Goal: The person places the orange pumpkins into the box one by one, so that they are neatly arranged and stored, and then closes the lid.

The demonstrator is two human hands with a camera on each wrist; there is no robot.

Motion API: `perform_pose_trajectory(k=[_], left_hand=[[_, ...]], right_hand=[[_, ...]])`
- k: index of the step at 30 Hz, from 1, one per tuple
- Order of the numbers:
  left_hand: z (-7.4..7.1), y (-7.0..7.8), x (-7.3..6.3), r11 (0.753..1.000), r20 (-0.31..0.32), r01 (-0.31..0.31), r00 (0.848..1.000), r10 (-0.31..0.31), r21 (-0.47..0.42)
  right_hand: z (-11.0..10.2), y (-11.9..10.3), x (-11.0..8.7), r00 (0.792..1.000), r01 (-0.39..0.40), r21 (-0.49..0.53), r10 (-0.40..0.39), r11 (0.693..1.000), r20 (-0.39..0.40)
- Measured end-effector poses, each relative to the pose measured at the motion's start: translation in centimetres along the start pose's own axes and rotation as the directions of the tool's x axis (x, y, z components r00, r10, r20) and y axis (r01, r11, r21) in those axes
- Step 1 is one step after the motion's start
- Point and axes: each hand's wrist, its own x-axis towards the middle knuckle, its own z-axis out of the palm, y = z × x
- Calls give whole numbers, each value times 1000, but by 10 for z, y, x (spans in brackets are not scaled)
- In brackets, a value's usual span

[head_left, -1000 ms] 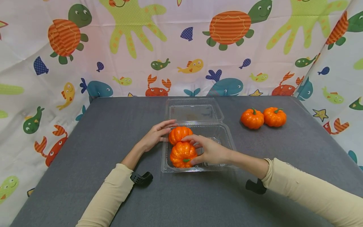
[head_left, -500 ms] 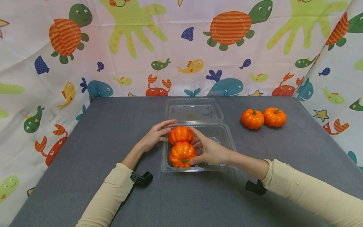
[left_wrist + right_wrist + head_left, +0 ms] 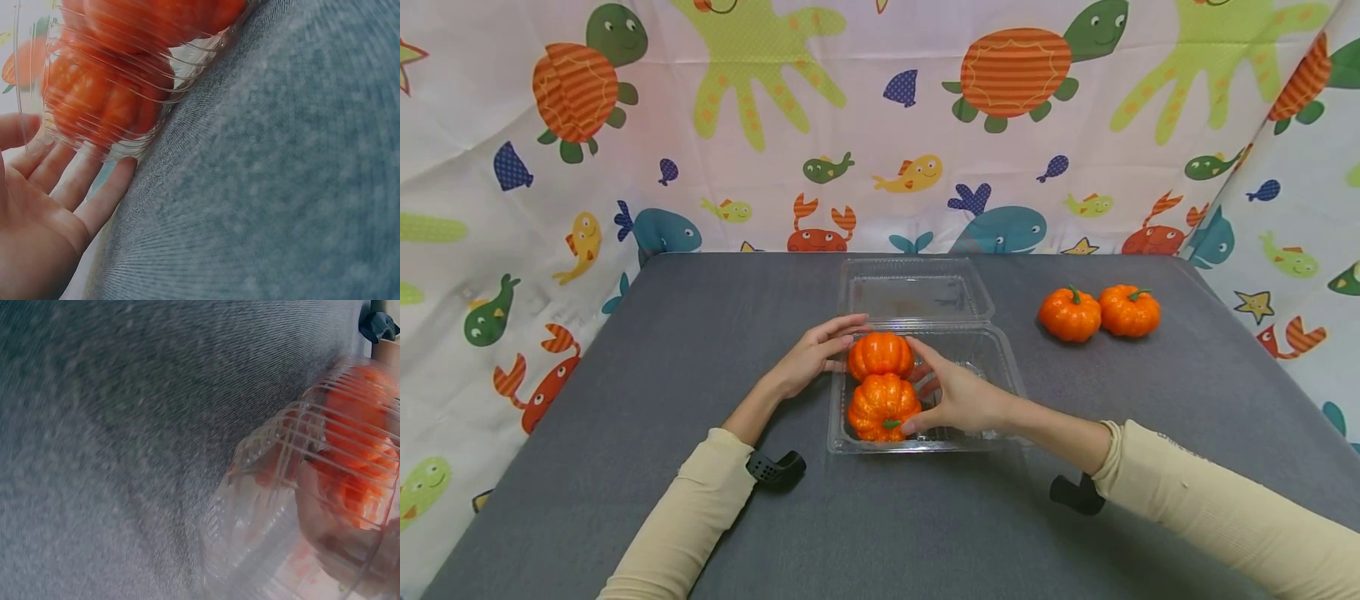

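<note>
Two small orange pumpkins stand one behind the other in the left half of a clear plastic clamshell container [image 3: 985,367], its lid laid back behind it. The far pumpkin [image 3: 882,355] touches the near pumpkin [image 3: 883,407], whose green stem points toward the front. My left hand [image 3: 808,362] rests with extended fingers against the container's left wall, as the left wrist view also shows. Inside the container, my right hand [image 3: 962,398] lies spread along the right side of both pumpkins. Its thumb is by the near one's stem, its index finger beside the far one.
Two more pumpkins, one left [image 3: 1071,314] and one right [image 3: 1130,311], sit side by side on the grey tabletop [image 3: 737,292] beyond the container's right side. A patterned curtain [image 3: 880,125] hangs behind the table. Black straps [image 3: 777,471] are on both wrists.
My right index finger has moved off the tops of the pumpkins to the far pumpkin's right side. The far pumpkin shows more fully. My left hand has stayed in place.
</note>
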Motion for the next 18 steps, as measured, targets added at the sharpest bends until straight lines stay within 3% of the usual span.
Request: perform_pose_trajectory(k=[8, 18], left_hand=[[0, -1, 0, 1000, 3, 0, 1000, 0, -1], [0, 0, 0, 1000, 5, -2, 1000, 2, -4]], right_hand=[[0, 1, -3, 980, 194, -102, -198, 976, -27], [2, 2, -3, 966, 258, -83, -258, 963, 3]])
